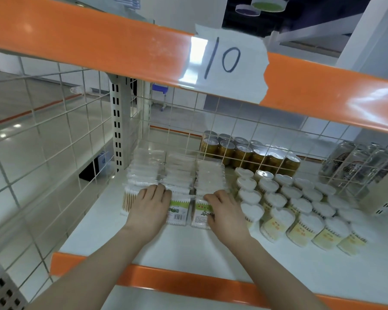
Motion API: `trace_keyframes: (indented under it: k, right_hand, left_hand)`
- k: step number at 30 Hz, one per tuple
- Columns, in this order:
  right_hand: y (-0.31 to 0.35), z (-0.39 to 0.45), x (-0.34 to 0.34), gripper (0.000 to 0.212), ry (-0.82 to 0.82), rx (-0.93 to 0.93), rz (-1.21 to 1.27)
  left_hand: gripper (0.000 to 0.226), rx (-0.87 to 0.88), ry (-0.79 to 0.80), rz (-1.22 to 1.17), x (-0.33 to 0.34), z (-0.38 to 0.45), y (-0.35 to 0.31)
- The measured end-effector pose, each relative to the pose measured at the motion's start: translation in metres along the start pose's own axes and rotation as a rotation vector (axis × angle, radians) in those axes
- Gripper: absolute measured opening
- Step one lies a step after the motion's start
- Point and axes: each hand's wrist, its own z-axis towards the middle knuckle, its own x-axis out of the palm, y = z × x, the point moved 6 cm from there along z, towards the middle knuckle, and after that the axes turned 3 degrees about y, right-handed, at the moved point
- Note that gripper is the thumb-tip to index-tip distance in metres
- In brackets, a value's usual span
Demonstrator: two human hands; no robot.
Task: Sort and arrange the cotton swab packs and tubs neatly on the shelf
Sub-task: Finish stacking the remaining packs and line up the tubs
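1. Shelf [188, 249]: white board with an orange front lip; three rows of flat swab packs [177, 175] stand at its left, running front to back.
2. Left hand [148, 204]: lies flat, fingers straight, over the front packs of the left and middle rows, gripping nothing.
3. Right hand [224, 209]: fingers laid over the top of the front pack in the right row, pressing rather than clasping.
4. Tubs [296, 209]: heart-lidded, yellow-labelled, in rows just right of the packs.
5. Cans [251, 155]: gold, behind the wire grid [233, 121].
6. Paper tag [229, 61]: reads "10", taped to the upper orange rail.
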Motion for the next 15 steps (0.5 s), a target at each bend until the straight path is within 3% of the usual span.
trace_keyframes:
  k: [5, 15]
  right_hand:
    - [0.0008, 0.0019, 0.0, 0.064, -0.022, -0.024, -0.083]
    - [-0.0037, 0.0038, 0.0036, 0.061, -0.027, -0.012, -0.035]
  left_hand:
    - [0.063, 0.009, -0.038, 0.026, 0.0032, 0.0048, -0.0008]
    - [0.072, 0.051, -0.07, -0.028, 0.0017, 0.0015, -0.0046]
